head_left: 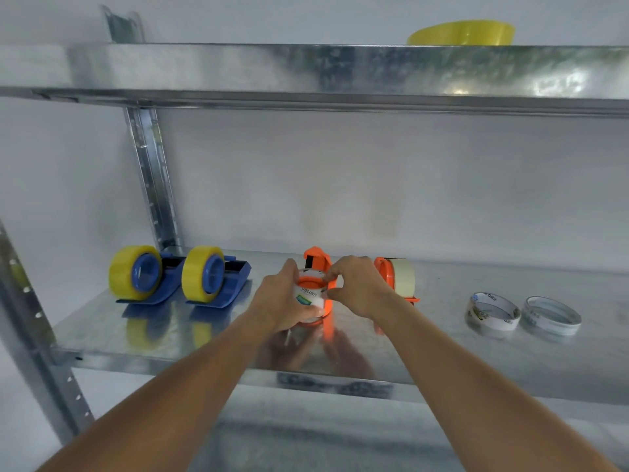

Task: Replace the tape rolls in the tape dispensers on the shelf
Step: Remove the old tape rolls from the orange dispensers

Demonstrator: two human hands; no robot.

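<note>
An orange tape dispenser (318, 264) stands mid-shelf with a white-cored tape roll (308, 296) on its hub. My left hand (284, 301) grips that roll from the left. My right hand (357, 287) pinches at the roll's right edge, beside the orange hub. A second orange dispenser (386, 272) with a cream roll (405, 277) stands just right of my hands. Two blue dispensers (144, 277) (218, 275) with yellow rolls stand at the left.
Two used white cores (493, 310) (551, 315) lie on the metal shelf (442, 362) at the right. A yellow tape roll (463, 33) sits on the upper shelf. A steel upright (155, 185) rises behind the blue dispensers.
</note>
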